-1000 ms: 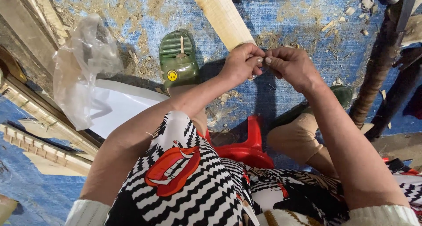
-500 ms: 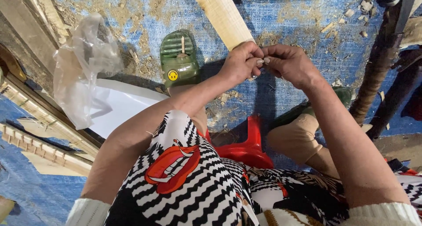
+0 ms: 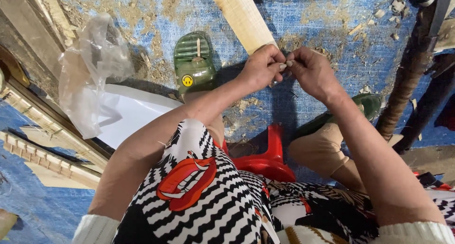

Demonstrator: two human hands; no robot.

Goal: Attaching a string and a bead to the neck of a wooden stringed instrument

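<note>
- A small pale object [image 3: 289, 63] sits pinched between the fingertips of both hands, held in the air above the blue floor covering [image 3: 303, 111]; it is too small to tell what it is.
- The left hand [image 3: 261, 67] is curled tight, thumb and forefinger closed on the small pale object from the left.
- The right hand [image 3: 313, 73] is likewise clenched, its fingertips meeting the left hand's on the same piece.
- Just behind the left hand, a pale wooden plank [image 3: 241, 16] runs slanting toward the covering's far edge.
- A green sandal [image 3: 193, 61] with a yellow round badge lies left of the hands on the covering, amid sawdust and wood chips [image 3: 332, 35].
- A second green sandal [image 3: 367, 104] shows on the right, on the person's foot.
- A red plastic stool [image 3: 265, 156] sits under the person, below the hands.
- Near the covering's left edge lie a crumpled clear plastic bag [image 3: 95, 68] and a white sheet [image 3: 132, 113].
- Carved wooden mouldings [image 3: 42, 130] lie along the left edge.
</note>
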